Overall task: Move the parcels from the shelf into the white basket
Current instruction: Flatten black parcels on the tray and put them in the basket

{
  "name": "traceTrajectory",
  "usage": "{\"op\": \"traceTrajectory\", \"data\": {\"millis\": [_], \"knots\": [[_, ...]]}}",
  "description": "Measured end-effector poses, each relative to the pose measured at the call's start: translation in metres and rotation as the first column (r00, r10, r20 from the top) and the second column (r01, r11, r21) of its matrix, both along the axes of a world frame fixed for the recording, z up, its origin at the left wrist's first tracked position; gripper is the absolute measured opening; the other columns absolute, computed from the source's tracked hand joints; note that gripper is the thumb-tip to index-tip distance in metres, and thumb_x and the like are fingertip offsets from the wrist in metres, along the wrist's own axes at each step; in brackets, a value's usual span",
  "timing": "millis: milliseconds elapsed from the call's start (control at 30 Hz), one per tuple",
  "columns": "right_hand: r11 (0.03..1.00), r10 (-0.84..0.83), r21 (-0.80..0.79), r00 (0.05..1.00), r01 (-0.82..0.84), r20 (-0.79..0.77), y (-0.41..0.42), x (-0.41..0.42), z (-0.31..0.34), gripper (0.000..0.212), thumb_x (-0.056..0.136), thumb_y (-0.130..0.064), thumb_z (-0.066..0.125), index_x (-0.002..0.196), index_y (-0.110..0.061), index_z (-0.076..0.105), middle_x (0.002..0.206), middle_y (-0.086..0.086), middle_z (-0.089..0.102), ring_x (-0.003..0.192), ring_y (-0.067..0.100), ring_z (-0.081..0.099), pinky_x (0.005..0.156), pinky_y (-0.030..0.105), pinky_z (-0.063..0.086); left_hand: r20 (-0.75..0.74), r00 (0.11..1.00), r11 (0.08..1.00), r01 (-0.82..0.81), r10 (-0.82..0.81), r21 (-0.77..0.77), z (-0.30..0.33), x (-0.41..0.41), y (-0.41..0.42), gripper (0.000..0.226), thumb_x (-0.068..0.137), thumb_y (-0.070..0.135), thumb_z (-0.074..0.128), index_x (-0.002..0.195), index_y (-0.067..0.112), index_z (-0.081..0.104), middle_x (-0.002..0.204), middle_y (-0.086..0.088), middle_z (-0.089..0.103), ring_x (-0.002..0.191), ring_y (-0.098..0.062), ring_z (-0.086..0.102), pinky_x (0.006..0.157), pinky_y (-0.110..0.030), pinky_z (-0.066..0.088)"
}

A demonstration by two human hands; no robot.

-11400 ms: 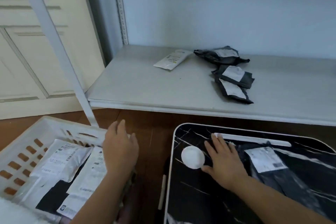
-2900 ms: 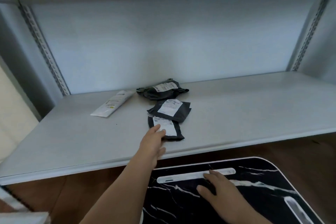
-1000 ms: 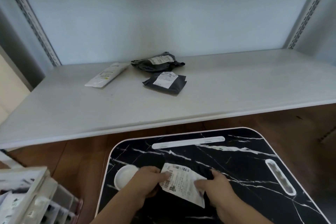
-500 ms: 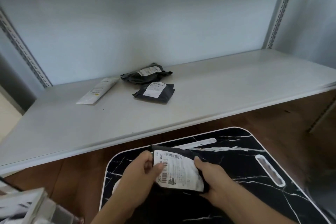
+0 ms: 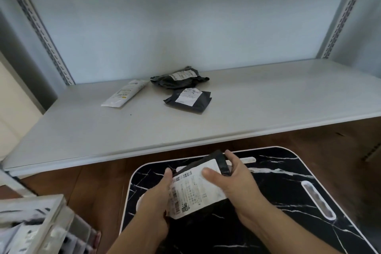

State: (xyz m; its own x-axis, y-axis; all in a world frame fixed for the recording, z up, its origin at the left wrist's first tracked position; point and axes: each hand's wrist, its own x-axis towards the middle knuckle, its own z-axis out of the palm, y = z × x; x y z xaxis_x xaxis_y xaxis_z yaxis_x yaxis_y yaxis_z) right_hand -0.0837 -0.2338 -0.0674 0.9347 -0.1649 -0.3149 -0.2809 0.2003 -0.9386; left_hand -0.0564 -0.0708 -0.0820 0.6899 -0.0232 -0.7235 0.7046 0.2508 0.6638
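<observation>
At the far left, low in my view, I see a corner of the white basket [image 5: 41, 220], blurred, with white and dark parcels lying in it. Above and beyond it runs the grey shelf [image 5: 268, 105]. On its left part lies a white parcel [image 5: 124, 94], long and flat, angled toward the back wall. Just to its right, near the wall, sits a crumpled dark parcel [image 5: 179, 77] with a label on top, and just in front of that one a flat dark parcel [image 5: 188, 100] with a white label, the two nearly touching.

Below the shelf edge, over a black marbled tabletop [image 5: 288, 192] with white veins, both hands hold one more parcel. My left hand [image 5: 156, 206] grips the held parcel [image 5: 198, 189] along its left edge, thumb on the label, fingers curled beneath. The parcel is dark with a big white printed label facing up, tilted, lifted clear of the tabletop as far as I can tell. My right hand [image 5: 237, 183] grasps its right side, thumb pressed on the label and fingers wrapped round the far dark corner. To the right of the hands a pale oval slot [image 5: 317, 200] is set into the tabletop.
</observation>
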Motion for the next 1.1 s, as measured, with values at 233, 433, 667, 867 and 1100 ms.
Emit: {"op": "traceTrajectory", "data": {"millis": [233,433,667,867,1100], "knots": [[0.994,-0.052,-0.101,0.979,0.033,-0.198,-0.001,0.007,-0.012,0.04,0.095,-0.049,0.049,0.097,-0.014,0.069,0.092,0.006,0.074,0.094,0.024,0.068,0.092,0.044,0.05,0.598,0.749,0.722,-0.242,-0.286,0.648,0.024,-0.014,-0.021,0.03,0.101,0.032,0.037,0.076,0.018,0.046,0.067,0.002,0.052,0.061,-0.007,0.048,0.052,-0.012,0.036],[0.769,-0.28,-0.578,0.957,0.273,0.08,-0.004,0.009,-0.018,0.041,0.101,-0.036,0.037,0.075,-0.006,0.049,0.071,0.008,0.055,0.064,0.016,0.048,0.054,0.022,0.036,0.615,0.657,0.666,-0.224,-0.436,0.711,0.029,-0.031,-0.045,0.026,0.099,0.035,0.034,0.074,0.027,0.039,0.06,0.006,0.051,0.057,0.007,0.055,0.051,-0.008,0.041],[0.721,-0.149,-0.62,0.944,0.308,0.295,0.01,0.011,-0.013,0.03,0.1,-0.033,0.04,0.085,-0.012,0.053,0.07,0.009,0.06,0.066,0.023,0.058,0.058,0.035,0.046,0.483,0.837,0.641,-0.225,-0.258,0.733,-0.003,-0.009,-0.031,0.031,0.102,0.031,0.033,0.081,0.015,0.048,0.069,0.004,0.052,0.062,-0.003,0.047,0.049,-0.014,0.027],[0.692,-0.177,-0.706,0.984,0.151,0.037,-0.009,0.011,-0.077,0.036,0.1,-0.033,0.046,0.071,-0.011,0.049,0.061,0.004,0.055,0.055,0.016,0.05,0.057,0.035,0.043,0.292,0.842,0.437,-0.075,-0.454,0.896,-0.058,-0.016,-0.031,0.02,0.103,0.035,0.028,0.097,0.021,0.042,0.069,0.008,0.053,0.058,-0.002,0.051,0.047,-0.016,0.035],[0.306,-0.124,-0.952,0.99,-0.029,-0.07,-0.022,-0.005,-0.132,0.031,0.101,-0.039,0.039,0.116,-0.018,0.057,0.108,0.0,0.059,0.097,0.018,0.057,0.077,0.031,0.046,0.068,0.816,0.201,0.06,-0.575,0.978,-0.107,-0.023,-0.01,0.03,0.1,0.038,0.034,0.124,0.02,0.037,0.111,0.003,0.055,0.1,-0.014,0.058,0.076,-0.026,0.042]]}}
